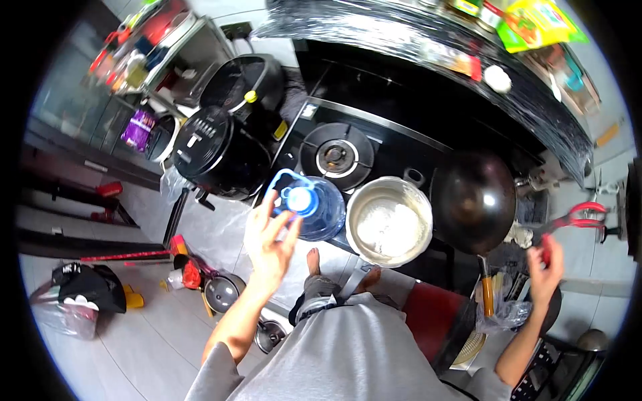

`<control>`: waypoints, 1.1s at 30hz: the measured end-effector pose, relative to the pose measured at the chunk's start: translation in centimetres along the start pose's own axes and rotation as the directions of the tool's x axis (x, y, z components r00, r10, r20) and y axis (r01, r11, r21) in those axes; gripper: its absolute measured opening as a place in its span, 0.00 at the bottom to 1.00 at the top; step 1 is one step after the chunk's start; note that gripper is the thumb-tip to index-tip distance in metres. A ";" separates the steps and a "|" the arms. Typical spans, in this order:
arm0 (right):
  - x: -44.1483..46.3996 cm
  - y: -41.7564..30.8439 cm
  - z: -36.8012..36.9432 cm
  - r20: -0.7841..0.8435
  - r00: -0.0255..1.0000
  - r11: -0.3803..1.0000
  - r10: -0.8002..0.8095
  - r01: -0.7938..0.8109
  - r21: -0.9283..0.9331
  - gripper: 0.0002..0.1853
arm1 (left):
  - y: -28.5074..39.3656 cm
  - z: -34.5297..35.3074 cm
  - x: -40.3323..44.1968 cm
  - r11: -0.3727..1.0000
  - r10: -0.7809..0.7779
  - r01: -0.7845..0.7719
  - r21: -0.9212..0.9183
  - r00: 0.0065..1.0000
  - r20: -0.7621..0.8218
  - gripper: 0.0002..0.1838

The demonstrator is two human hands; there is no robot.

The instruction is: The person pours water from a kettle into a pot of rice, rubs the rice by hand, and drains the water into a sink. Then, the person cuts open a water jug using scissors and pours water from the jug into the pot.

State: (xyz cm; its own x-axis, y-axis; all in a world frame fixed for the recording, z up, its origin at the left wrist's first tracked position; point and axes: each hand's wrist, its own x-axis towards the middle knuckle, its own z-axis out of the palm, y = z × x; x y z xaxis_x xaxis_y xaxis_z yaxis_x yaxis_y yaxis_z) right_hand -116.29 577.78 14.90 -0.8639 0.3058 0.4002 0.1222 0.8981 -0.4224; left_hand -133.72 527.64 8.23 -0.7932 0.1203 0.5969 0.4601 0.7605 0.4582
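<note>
My left hand [269, 242] has its fingers apart beside the blue cap [302, 200] of a large clear-blue water bottle [324, 212]; I cannot tell whether they touch it. A light blue carrying handle [284, 175] loops out from the bottle's neck. Right of the bottle, a metal pot [424, 230] contains a white, powdery-looking mass [388, 227]. Over at the right, my right hand [547, 274] closes around a small red object [547, 250], mostly hidden by the fingers. Just above that hand are red-handled scissors [583, 215] near the wall.
A dark wok [473, 200] sits right of the pot, and a gas burner [336, 155] lies behind the bottle. Black cookers [204, 144] stand at the left. A plastic-wrapped shelf [374, 30] crosses the back. Bags [87, 294] and pans [224, 293] lie on the floor.
</note>
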 end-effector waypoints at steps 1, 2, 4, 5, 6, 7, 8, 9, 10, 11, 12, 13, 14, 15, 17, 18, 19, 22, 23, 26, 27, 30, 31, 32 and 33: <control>0.4 -5.4 0.7 0.109 0.992 0.997 -0.068 0.065 0.037 0.22 | 1.0 -1.2 -0.2 0.995 0.073 -0.073 -0.067 0.997 -0.008 0.17; 0.5 -10.0 1.6 0.208 0.970 0.991 -0.128 0.115 0.074 0.23 | 2.1 -2.3 -0.4 0.978 0.153 -0.155 -0.140 0.988 -0.019 0.19; 0.6 -16.0 3.4 0.338 0.905 0.966 -0.260 0.239 0.102 0.24 | 4.5 -4.2 0.3 0.898 0.208 -0.172 -0.405 0.977 0.046 0.31; 0.9 -18.6 4.2 0.385 0.865 0.947 -0.321 0.296 0.124 0.24 | 5.5 -4.9 1.1 0.889 0.165 -0.098 -0.448 0.980 0.113 0.37; 1.3 -20.6 4.9 0.430 0.818 0.924 -0.382 0.351 0.151 0.24 | 6.3 -5.4 1.8 0.876 0.126 -0.023 -0.482 0.975 0.181 0.44; 1.6 -22.5 5.2 0.494 0.770 0.911 -0.404 0.388 0.139 0.24 | 6.5 -5.8 2.3 0.886 0.092 0.068 -0.459 0.943 0.319 0.52; 1.9 -24.3 5.3 0.559 0.713 0.895 -0.422 0.426 0.132 0.23 | 6.3 -6.0 2.8 0.905 0.095 0.107 -0.413 0.893 0.439 0.55; 2.1 -26.0 5.6 0.582 0.678 0.875 -0.450 0.465 0.135 0.22 | 5.9 -6.0 2.9 0.926 0.111 0.083 -0.367 0.872 0.477 0.55; 2.1 -27.0 6.0 0.596 0.668 0.874 -0.446 0.470 0.126 0.22 | 5.6 -6.0 2.9 0.945 0.125 0.055 -0.321 0.848 0.515 0.56; 2.0 -27.9 6.5 0.601 0.649 0.857 -0.466 0.500 0.125 0.22 | 5.0 -5.9 2.7 0.900 0.096 0.146 -0.410 0.852 0.515 0.56; 2.0 -28.7 6.9 0.605 0.630 0.840 -0.486 0.527 0.127 0.21 | 4.5 -5.8 2.7 0.895 0.091 0.157 -0.418 0.852 0.515 0.56; 2.2 -29.4 6.9 0.623 0.616 0.837 -0.482 0.533 0.121 0.23 | 4.0 -5.7 2.7 0.848 0.120 0.189 -0.495 0.842 0.526 0.56; 2.2 -30.2 7.1 0.635 0.610 0.838 -0.475 0.534 0.114 0.23 | 3.5 -5.7 2.6 0.794 0.151 0.220 -0.567 0.831 0.535 0.55; 2.1 -31.0 7.2 0.634 0.625 0.858 -0.455 0.499 0.125 0.24 | 3.3 -5.7 2.4 0.804 0.221 0.151 -0.575 0.822 0.525 0.53; 2.0 -32.9 7.2 0.675 0.669 0.934 -0.311 0.348 0.086 0.28 | 3.4 -5.8 2.0 0.779 0.273 0.147 -0.610 0.796 0.541 0.52; 1.8 -33.3 7.4 0.684 0.664 0.935 -0.301 0.345 0.076 0.28 | 3.5 -5.7 1.9 0.761 0.333 0.128 -0.636 0.764 0.552 0.51; 1.5 -33.5 7.6 0.617 0.740 0.959 -0.270 0.261 0.107 0.29 | 3.4 -5.4 1.6 0.732 0.320 0.134 -0.668 0.798 0.511 0.48; 0.5 -33.5 8.7 0.434 0.876 0.972 -0.208 0.136 0.192 0.30 | 3.1 -3.7 0.3 0.736 0.263 0.226 -0.638 0.773 0.577 0.48; 0.5 -33.4 8.8 0.400 0.896 0.970 -0.190 0.108 0.220 0.29 | 3.2 -3.6 0.3 0.737 0.264 0.225 -0.638 0.773 0.577 0.48; 0.2 -33.7 10.2 0.289 0.938 0.949 -0.192 0.102 0.298 0.27 | 3.5 -3.6 0.5 0.658 0.187 0.345 -0.670 0.787 0.588 0.49; 0.0 -33.7 10.8 0.211 0.948 0.922 -0.237 0.150 0.358 0.27 | 3.5 -3.8 0.9 0.624 0.176 0.394 -0.675 0.771 0.613 0.48; -0.8 -32.3 11.7 0.148 0.931 0.875 -0.333 0.247 0.416 0.34 | 3.5 -3.6 1.7 0.562 0.183 0.432 -0.705 0.767 0.616 0.50; -1.2 -32.2 12.4 0.136 0.972 0.703 -0.194 0.041 0.710 0.38 | 3.6 -3.6 1.7 0.531 0.196 0.422 -0.734 0.782 0.591 0.51; -1.5 -32.1 12.8 0.177 0.983 0.406 -0.055 -0.140 0.903 0.42 | 3.8 -3.7 1.8 0.536 0.192 0.424 -0.730 0.781 0.594 0.51; 0.0 -32.0 12.7 0.237 0.956 0.424 -0.176 -0.143 0.894 0.47 | 4.0 -3.9 1.9 0.519 0.219 0.423 -0.743 0.774 0.594 0.53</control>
State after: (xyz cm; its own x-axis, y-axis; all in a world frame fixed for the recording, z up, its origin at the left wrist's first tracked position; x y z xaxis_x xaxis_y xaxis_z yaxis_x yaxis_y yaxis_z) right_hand -126.45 545.03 18.13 -0.9626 0.0595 0.2643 -0.2612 0.0544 -0.9637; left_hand -131.84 528.41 13.75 -0.7504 0.6384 0.1714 0.1994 -0.0285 0.9795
